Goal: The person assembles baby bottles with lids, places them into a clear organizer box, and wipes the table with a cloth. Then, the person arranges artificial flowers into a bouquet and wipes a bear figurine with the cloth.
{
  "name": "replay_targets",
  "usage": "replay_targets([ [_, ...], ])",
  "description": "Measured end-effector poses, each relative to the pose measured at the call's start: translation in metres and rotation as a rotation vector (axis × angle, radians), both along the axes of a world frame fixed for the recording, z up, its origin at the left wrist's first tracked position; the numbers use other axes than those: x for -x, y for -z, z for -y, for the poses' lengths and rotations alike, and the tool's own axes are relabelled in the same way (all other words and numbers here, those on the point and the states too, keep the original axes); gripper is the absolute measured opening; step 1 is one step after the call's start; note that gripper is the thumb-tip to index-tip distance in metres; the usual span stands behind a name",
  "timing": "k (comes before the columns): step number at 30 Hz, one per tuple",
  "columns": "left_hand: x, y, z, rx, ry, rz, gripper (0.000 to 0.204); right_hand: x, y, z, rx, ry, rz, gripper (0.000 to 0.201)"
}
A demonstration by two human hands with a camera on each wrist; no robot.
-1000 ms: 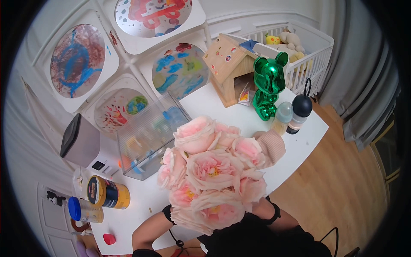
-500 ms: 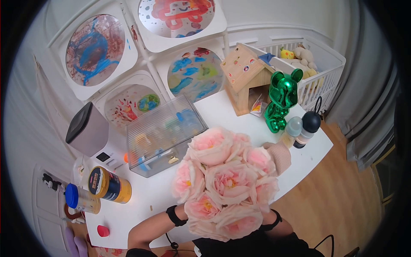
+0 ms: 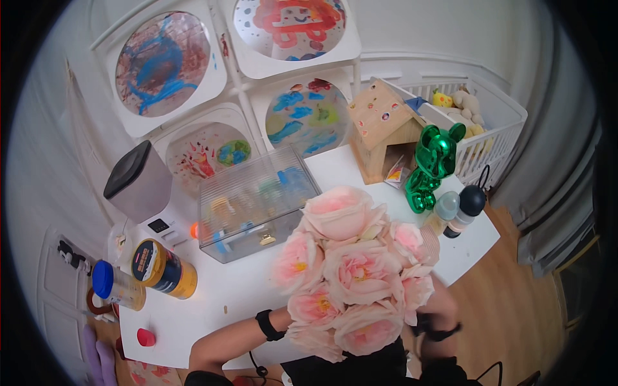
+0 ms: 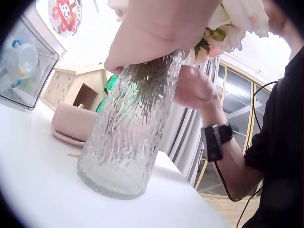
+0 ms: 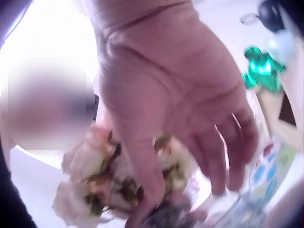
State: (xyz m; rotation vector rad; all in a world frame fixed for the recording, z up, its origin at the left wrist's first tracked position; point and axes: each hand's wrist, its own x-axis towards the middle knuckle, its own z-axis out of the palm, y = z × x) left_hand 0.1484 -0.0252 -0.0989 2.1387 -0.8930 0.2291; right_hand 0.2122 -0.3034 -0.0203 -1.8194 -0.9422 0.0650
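A textured clear glass vase (image 4: 126, 133) stands on the white table, tilted in the left wrist view. My left hand (image 4: 164, 31) grips its neck, just under the flowers. Pale pink roses (image 3: 360, 273) spread out above the neck and hide most of both hands in the head view. Dark stems show through the upper glass. My right hand (image 5: 178, 95) is beside the vase neck, its palm toward the right wrist camera and its fingers extended, loosely bent. Blurred flower heads and green leaves lie past its thumb.
A ribbed pink object (image 4: 73, 123) sits behind the vase. Farther back are a wooden house (image 3: 386, 128), a shiny green bear figure (image 3: 432, 167) and bottles (image 3: 467, 209). To the left stand a clear lidded box (image 3: 257, 206), a yellow tub (image 3: 164, 270) and a blue-capped jar (image 3: 119, 283).
The head view has shifted, so the table items sit differently in it. My right hand has moved outward from the bouquet and its forearm is blurred. The roses appear farther right.
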Motion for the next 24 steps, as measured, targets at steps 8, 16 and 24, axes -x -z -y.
replay_targets([
  [8,0.005,0.007,-0.008,0.058,-0.037,0.060,0.049,-0.020,-0.177,-0.036,-0.018,0.333,0.496,0.042],
  [16,-0.005,0.006,-0.002,0.091,-0.062,0.104,0.050,-0.028,-0.180,-0.065,0.426,-0.261,0.526,0.035],
  [24,-0.007,0.016,-0.007,0.129,-0.027,0.118,0.051,-0.036,-0.188,-0.075,0.326,-0.355,0.653,0.024],
])
